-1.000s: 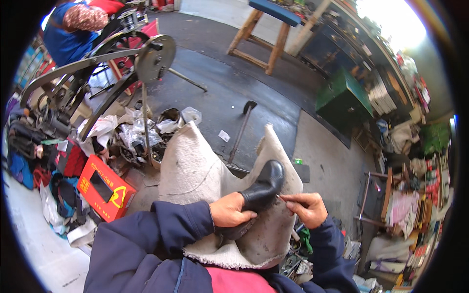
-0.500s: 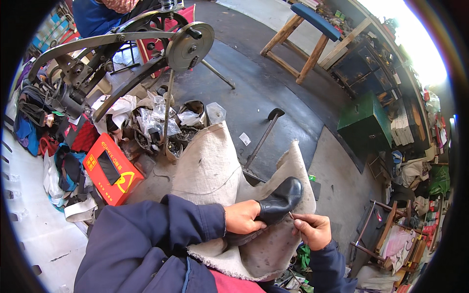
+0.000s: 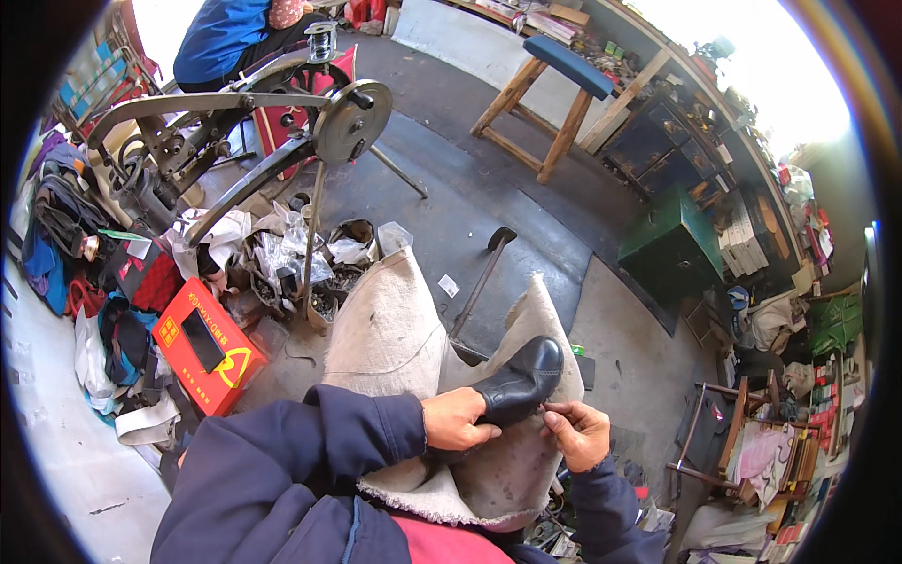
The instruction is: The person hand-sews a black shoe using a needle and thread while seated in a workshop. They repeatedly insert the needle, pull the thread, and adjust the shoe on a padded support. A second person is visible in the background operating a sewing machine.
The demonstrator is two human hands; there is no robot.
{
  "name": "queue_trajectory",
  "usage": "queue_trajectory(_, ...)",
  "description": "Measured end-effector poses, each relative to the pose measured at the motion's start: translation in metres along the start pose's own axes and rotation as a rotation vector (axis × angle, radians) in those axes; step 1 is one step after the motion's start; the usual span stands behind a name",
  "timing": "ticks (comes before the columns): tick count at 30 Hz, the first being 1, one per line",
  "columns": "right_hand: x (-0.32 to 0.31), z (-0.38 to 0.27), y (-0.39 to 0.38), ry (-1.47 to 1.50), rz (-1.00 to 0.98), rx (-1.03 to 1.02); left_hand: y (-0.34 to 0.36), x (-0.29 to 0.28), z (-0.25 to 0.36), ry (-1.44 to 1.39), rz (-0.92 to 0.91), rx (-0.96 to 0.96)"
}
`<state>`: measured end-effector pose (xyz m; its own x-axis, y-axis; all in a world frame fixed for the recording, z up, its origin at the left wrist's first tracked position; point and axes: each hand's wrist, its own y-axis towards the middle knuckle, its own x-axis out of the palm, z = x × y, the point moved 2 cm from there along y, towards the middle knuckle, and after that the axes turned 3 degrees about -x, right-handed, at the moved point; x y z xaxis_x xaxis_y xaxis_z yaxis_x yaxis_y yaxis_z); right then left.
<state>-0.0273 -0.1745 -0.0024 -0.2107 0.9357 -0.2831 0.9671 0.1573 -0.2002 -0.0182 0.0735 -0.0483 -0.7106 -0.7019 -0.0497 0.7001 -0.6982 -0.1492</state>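
Note:
A black leather shoe (image 3: 522, 381) rests across my lap, over a pale canvas apron (image 3: 390, 329), its rounded toe turned away to the upper right. My left hand (image 3: 456, 420) is closed around the shoe's near part, the thumb along its lower side. Beside the sole edge near the toe, my right hand (image 3: 580, 436) is closed in a pinch. Something small and thin shows at those fingertips, too small to name. Part of the shoe toward me is hidden behind my left hand and sleeve.
A metal hand-cranked machine (image 3: 352, 122) stands front left, over bags of scraps. Left of my knees lies a red box (image 3: 207, 348) with a black phone (image 3: 202, 340). Ahead are a metal post stand (image 3: 484, 282), a blue-topped stool (image 3: 568, 66) and a green box (image 3: 672, 246). Another person (image 3: 221, 42) sits far left.
The whole view has shifted, so the surroundings sit further left. My right fingertips are slightly closer to the shoe's edge. The left hand keeps its hold.

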Motion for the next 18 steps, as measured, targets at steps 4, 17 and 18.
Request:
queue_trajectory(4,-0.002,0.015,-0.024,0.007,0.078,-0.067,-0.011,0.004,0.004,0.148,0.017,0.144)
queue_trajectory(17,0.000,0.044,-0.036,0.087,0.159,-0.220,-0.115,-0.047,0.014,0.050,0.578,-0.007)
queue_trajectory(18,-0.001,0.045,-0.036,0.092,0.160,-0.207,-0.129,-0.061,0.017,0.176,0.656,-0.041)
